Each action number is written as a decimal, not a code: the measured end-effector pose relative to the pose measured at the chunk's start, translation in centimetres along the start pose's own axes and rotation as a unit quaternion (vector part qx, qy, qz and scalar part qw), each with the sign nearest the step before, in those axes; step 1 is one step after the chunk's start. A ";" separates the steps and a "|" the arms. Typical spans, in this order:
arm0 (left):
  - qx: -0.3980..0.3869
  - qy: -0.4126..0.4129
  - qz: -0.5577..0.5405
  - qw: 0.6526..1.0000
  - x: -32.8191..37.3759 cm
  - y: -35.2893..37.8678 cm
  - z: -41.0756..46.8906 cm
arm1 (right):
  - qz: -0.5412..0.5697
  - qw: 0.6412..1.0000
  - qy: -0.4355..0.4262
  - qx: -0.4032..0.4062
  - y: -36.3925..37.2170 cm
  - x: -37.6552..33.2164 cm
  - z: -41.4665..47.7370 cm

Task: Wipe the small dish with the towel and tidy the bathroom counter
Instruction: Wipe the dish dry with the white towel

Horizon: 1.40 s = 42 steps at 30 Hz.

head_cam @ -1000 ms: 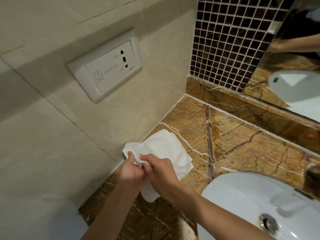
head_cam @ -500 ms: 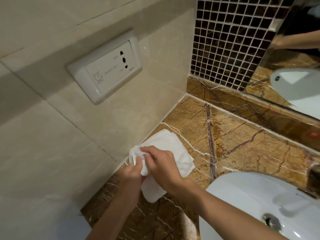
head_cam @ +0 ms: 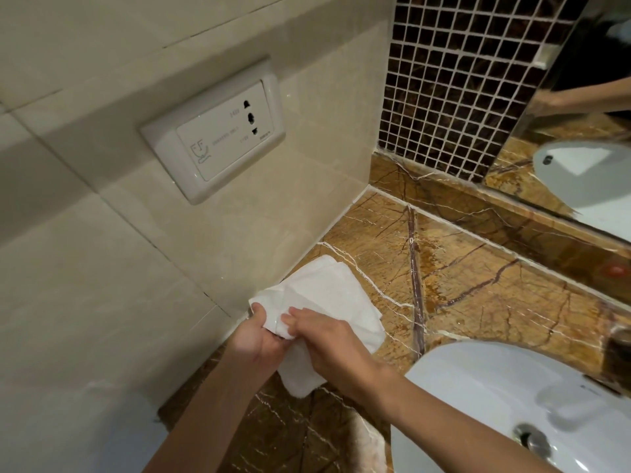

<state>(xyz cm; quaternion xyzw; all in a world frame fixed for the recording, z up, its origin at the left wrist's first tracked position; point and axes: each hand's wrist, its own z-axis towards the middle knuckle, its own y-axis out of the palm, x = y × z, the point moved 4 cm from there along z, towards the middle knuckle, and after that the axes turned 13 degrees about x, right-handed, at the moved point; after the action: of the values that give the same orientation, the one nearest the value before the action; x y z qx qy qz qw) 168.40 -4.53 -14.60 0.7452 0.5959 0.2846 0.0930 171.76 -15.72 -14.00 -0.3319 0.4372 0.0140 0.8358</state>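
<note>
Both hands are bunched up in the white towel (head_cam: 327,295), close to the side wall (head_cam: 102,302). The left hand (head_cam: 257,339) is curled shut on a fold of the towel at its near left edge, with the thumb on top. The right hand (head_cam: 327,339) is touching it, and its fingers (head_cam: 290,319) pinch the same fold from the right side. The dish cannot be seen. It may be wrapped inside the towel between the two hands, but that cannot be told for sure.

The rest of the towel spreads flat on the surface (head_cam: 478,285), up and to the right of the hands, toward the back corner. Its long way runs from the hands to that corner. A short flap hangs down below the hands. Both hands are equally near the fold, so either one could rub or turn it next.

The surface is brown marble with white veins. It looks a bit shiny and wet in the middle. A white sink (head_cam: 512,404) sits just to the right of the hands, with its drain (head_cam: 531,438) low down. On the wall is a white socket (head_cam: 215,131). Behind are small dark tiles (head_cam: 461,80) and a mirror (head_cam: 587,148).
</note>
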 end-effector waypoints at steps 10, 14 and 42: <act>-0.011 0.025 0.030 0.999 0.0 -0.4 -0.4 | -0.051 0.994 0.087 0.037 -0.4 1.3 -0.1; -0.011 0.086 0.114 0.990 0.3 -0.5 -1.1 | -0.016 0.974 0.207 0.087 -0.5 1.8 1.3; 0.030 0.230 0.254 0.939 0.6 -0.5 -1.3 | 0.053 0.967 0.243 0.057 -1.6 2.3 3.1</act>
<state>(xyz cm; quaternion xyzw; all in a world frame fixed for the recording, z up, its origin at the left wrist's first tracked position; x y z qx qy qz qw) 167.34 -4.08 -13.58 0.7881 0.4004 0.4447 -0.1444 175.89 -15.82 -13.62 -0.2536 0.6445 -0.0480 0.7198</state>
